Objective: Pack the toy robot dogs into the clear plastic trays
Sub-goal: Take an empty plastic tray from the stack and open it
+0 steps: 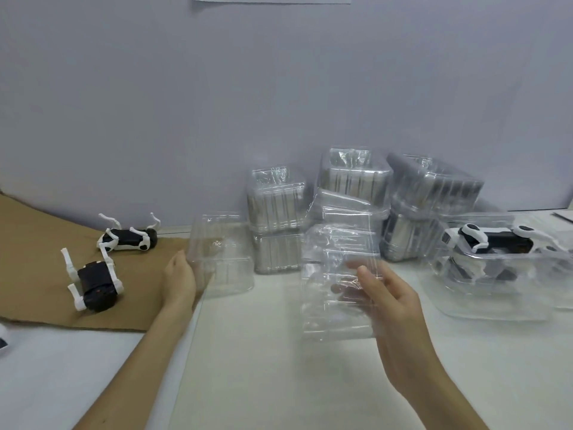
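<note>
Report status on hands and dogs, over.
Left hand holds left tray, right hand holds right tray, both empty. Two loose dogs on cardboard; packed dog far right. Tray stacks behind, not in the way.

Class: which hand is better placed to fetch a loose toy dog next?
Left, probably. The left hand sits beside the cardboard where the nearer loose dog lies, though it holds a clear tray. The right hand grips a second tray farther away.

No legible text (labels, numbers).
</note>
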The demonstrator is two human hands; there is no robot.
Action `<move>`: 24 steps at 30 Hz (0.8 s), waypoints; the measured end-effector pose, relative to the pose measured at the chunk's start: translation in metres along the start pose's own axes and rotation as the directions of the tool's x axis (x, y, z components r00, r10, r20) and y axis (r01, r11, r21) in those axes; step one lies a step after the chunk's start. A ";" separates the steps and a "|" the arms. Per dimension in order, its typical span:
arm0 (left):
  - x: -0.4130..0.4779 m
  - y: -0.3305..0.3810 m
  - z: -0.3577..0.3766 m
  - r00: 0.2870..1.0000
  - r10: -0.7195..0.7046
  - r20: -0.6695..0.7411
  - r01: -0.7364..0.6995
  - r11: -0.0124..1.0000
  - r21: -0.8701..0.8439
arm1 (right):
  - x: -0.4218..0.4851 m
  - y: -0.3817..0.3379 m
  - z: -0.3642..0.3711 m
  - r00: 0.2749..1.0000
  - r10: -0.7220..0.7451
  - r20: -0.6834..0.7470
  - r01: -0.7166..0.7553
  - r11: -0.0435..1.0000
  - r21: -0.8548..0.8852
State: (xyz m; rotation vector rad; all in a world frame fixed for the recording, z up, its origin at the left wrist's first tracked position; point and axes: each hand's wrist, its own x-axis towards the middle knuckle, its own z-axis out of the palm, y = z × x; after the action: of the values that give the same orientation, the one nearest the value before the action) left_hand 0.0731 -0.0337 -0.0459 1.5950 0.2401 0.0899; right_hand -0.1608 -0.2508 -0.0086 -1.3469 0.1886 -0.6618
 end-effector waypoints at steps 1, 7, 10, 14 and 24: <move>0.001 0.000 -0.001 0.999 0.029 -0.037 -0.027 0.998 0.057 | 0.000 0.001 0.000 1.000 0.003 0.007 -0.003 1.000 0.000; -0.078 0.026 -0.004 0.845 0.526 -0.096 -0.533 0.843 -0.069 | -0.003 -0.003 0.004 0.994 -0.042 0.097 0.041 0.999 0.006; -0.140 0.038 -0.001 0.746 0.356 0.563 -0.226 0.931 -0.288 | -0.008 -0.005 0.008 0.981 -0.119 0.154 0.135 0.986 -0.098; -0.177 0.039 0.004 0.647 0.347 0.679 -0.252 0.938 -0.239 | -0.015 -0.005 0.017 0.960 -0.171 0.220 0.212 0.962 -0.175; -0.167 0.020 -0.017 0.721 0.224 0.656 -0.070 0.965 -0.254 | -0.020 -0.005 0.019 0.937 -0.127 0.327 0.203 0.956 -0.211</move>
State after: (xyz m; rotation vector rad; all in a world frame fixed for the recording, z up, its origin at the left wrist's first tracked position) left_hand -0.0908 -0.0521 -0.0096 1.3283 -0.4687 -0.3428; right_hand -0.1690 -0.2247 -0.0041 -1.6975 -0.1048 -0.5701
